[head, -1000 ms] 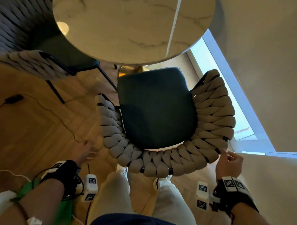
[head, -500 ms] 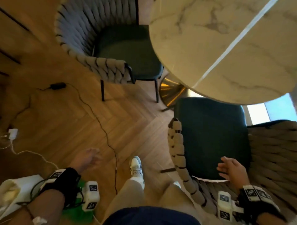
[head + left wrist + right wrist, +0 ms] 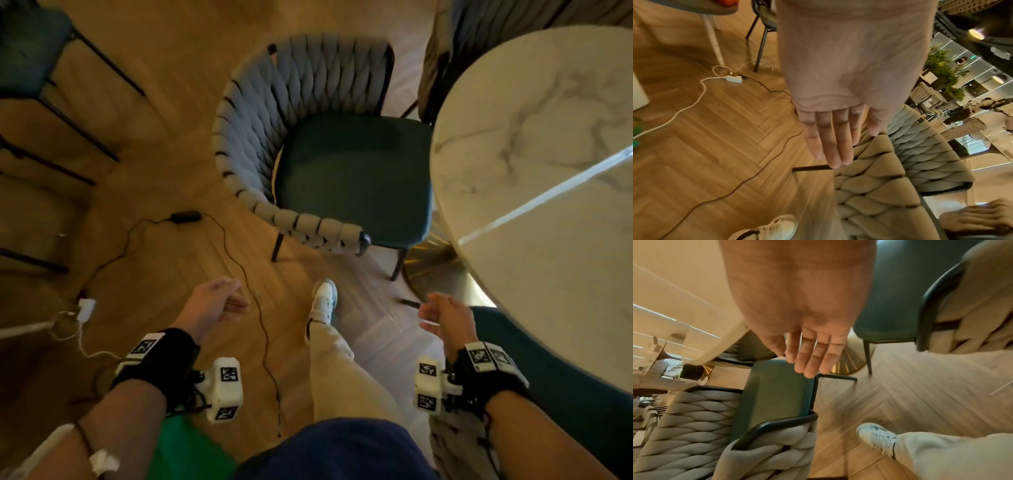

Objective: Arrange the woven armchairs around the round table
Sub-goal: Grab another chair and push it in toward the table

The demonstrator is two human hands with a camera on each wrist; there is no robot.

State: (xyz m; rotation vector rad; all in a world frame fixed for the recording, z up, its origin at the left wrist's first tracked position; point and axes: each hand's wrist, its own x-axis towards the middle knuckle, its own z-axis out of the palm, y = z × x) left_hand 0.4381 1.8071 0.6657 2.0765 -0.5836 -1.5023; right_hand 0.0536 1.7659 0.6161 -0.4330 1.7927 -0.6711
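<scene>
Approaching woven armchair (image 3: 308,144), lying ahead, far side of both hands.
Hanging empty, fingers loosely extended: left hand (image 3: 209,305) nearer its backrest, right hand (image 3: 445,318) nearer round table (image 3: 548,171).

Round table (image 3: 548,178) cut by right edge; nearer armchair (image 3: 548,370) mostly hidden beneath it and the right forearm; wrist views motion-blurred.

We're in a café or restaurant dining room: a round marble table (image 3: 548,178) on a gold pedestal base (image 3: 846,363), woven armchairs (image 3: 274,144) over herringbone wood floor (image 3: 164,260), more tables and chairs (image 3: 927,95) beyond, potted greenery (image 3: 941,71), pendant lamps (image 3: 976,34) overhead.
</scene>
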